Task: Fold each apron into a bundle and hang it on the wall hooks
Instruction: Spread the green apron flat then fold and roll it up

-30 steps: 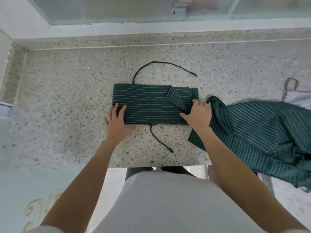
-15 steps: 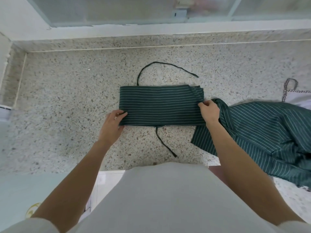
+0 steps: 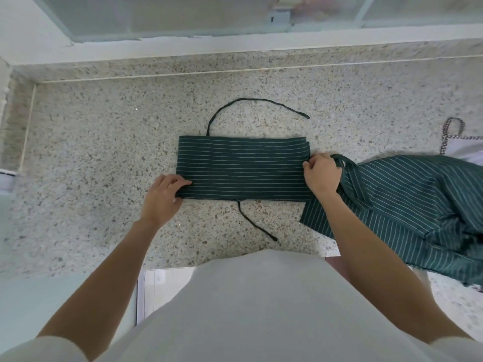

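Note:
A dark green striped apron [image 3: 243, 167] lies folded into a flat rectangle in the middle of the speckled stone counter [image 3: 104, 142]. One dark tie string [image 3: 251, 103] loops out from its far edge, another [image 3: 254, 220] trails toward me from its near edge. My left hand [image 3: 163, 195] pinches the rectangle's near left corner. My right hand [image 3: 321, 176] grips its right end with curled fingers. A second green striped apron [image 3: 407, 207] lies crumpled on the counter just to the right of that hand. No wall hooks are in view.
A white cloth with a checked strap [image 3: 454, 137] peeks in at the right edge. A raised stone ledge and a window frame [image 3: 183, 40] run along the counter's far side. The counter's near edge meets my torso; a pale wall closes the left.
The turned-over flap at the right end has been flattened, leaving a plain rectangle. My left hand slid from lying on the cloth to pinching its corner; my right hand moved to the right end.

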The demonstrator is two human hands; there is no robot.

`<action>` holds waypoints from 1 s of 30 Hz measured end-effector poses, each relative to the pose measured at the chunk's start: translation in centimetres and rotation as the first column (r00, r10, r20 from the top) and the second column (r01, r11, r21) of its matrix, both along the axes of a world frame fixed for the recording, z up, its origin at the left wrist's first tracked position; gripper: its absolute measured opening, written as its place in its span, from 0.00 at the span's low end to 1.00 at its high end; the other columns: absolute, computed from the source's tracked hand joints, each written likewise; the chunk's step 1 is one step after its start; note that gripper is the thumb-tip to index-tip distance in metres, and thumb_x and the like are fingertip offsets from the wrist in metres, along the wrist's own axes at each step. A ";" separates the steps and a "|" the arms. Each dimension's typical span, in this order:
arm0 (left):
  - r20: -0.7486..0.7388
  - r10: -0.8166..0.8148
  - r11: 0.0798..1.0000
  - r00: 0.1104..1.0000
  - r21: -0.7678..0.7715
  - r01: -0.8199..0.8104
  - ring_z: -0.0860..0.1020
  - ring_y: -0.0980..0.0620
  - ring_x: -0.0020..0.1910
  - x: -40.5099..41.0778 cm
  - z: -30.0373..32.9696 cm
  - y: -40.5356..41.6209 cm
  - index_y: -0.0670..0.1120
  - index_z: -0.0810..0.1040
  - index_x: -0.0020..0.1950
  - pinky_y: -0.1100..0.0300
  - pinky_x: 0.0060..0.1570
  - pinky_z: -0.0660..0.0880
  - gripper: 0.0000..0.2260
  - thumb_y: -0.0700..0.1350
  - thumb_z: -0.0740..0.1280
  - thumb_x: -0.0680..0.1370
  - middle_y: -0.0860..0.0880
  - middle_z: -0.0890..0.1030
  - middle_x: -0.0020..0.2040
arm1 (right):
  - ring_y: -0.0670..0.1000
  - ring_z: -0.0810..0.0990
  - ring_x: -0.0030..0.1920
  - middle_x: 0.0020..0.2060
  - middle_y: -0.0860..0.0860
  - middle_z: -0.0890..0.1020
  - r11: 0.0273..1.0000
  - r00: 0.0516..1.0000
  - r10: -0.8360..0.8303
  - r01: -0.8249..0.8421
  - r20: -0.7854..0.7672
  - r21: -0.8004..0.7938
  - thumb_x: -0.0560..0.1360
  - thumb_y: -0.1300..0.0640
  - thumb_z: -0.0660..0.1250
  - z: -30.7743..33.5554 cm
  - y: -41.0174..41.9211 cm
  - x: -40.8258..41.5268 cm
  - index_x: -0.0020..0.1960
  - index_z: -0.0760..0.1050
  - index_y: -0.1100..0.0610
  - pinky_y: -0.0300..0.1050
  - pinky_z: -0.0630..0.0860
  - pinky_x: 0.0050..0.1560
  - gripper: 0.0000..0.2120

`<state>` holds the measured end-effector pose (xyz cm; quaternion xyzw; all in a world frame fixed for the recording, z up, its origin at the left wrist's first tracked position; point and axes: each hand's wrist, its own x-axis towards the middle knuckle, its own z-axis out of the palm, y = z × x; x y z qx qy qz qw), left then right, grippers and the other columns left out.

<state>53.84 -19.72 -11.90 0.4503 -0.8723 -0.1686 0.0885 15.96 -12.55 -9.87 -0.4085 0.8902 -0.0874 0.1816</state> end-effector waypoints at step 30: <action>0.030 0.659 0.618 0.752 0.549 -0.563 0.77 0.43 0.53 -4.1 1.1 -5.8 0.40 0.75 0.60 0.52 0.54 0.73 0.16 0.50 0.60 0.80 0.42 0.79 0.55 | 0.54 0.44 0.76 0.76 0.53 0.48 0.694 0.697 0.717 -0.715 0.016 0.083 0.81 0.44 0.49 -3.8 4.4 15.1 0.77 0.49 0.53 0.59 0.47 0.74 0.27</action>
